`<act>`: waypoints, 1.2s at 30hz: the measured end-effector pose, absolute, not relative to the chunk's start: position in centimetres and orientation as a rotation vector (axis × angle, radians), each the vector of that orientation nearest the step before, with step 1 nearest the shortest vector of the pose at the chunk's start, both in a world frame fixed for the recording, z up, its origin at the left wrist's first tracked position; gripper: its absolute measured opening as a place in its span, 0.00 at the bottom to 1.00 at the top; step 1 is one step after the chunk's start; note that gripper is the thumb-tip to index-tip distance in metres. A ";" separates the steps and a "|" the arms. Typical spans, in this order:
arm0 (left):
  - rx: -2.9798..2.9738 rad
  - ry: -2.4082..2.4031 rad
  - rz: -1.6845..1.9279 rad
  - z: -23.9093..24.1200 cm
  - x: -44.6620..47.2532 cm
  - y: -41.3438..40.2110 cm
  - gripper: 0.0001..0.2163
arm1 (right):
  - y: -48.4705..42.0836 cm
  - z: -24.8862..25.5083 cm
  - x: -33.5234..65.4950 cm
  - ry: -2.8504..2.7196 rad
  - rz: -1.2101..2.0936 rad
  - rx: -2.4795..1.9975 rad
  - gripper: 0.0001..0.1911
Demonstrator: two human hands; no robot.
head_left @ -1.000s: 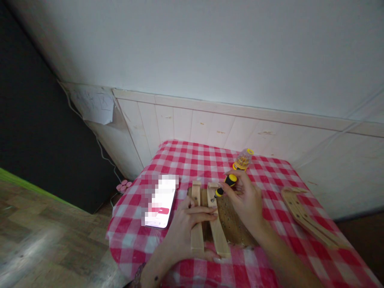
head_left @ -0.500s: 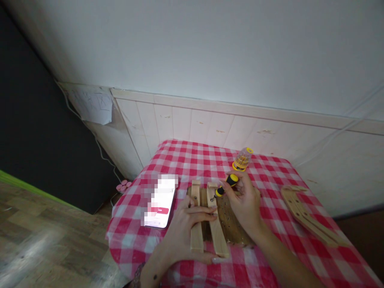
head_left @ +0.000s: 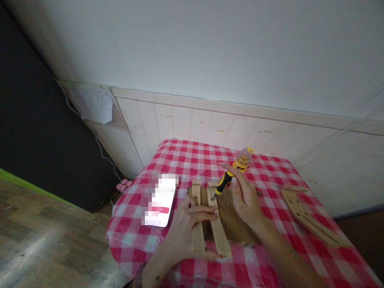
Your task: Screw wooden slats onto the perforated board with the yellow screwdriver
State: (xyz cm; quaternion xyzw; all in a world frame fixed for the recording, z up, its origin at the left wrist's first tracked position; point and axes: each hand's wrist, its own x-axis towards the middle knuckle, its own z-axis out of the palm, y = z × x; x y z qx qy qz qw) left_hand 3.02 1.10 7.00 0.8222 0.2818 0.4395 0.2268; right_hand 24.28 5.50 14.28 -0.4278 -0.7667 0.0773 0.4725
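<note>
My right hand (head_left: 247, 198) holds a black and yellow screwdriver (head_left: 224, 182) at a slant. Its thumb and fingers are on the handle, with the index finger stretched along the top. The tip meets a small screw (head_left: 213, 199) in the right-hand pale wooden bar (head_left: 221, 242). Beside it lies a second pale bar (head_left: 197, 240) with a dark screw near its top. Both bars rest across a brown wooden board (head_left: 235, 224) dotted with small holes. My left hand (head_left: 186, 224) grips the bars, fingers across their faces and thumb at their lower ends.
A lit phone (head_left: 160, 208) lies left of the board. Behind the screwdriver is a clear, yellow-capped bit case (head_left: 243, 159). More pale wooden bars (head_left: 309, 220) lie on the right of the checked tablecloth (head_left: 192, 154). Small metal pieces (head_left: 258, 193) sit beside my right hand.
My right hand has shifted its hold on the screwdriver, the index finger now stretched out and more of the handle showing. My left hand and the bars have hardly moved.
</note>
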 end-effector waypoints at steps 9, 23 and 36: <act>2.268 0.805 1.132 6.3 2.6 0.9 0.37 | 6.0 14.5 25.2 -1.958 0.318 -1.080 0.20; 2.227 0.803 1.091 6.3 2.6 0.8 0.37 | 6.4 14.0 25.0 -1.768 0.476 -1.023 0.11; 2.270 0.783 1.129 6.9 2.6 0.9 0.34 | 5.9 13.0 23.6 -1.612 0.702 -0.849 0.13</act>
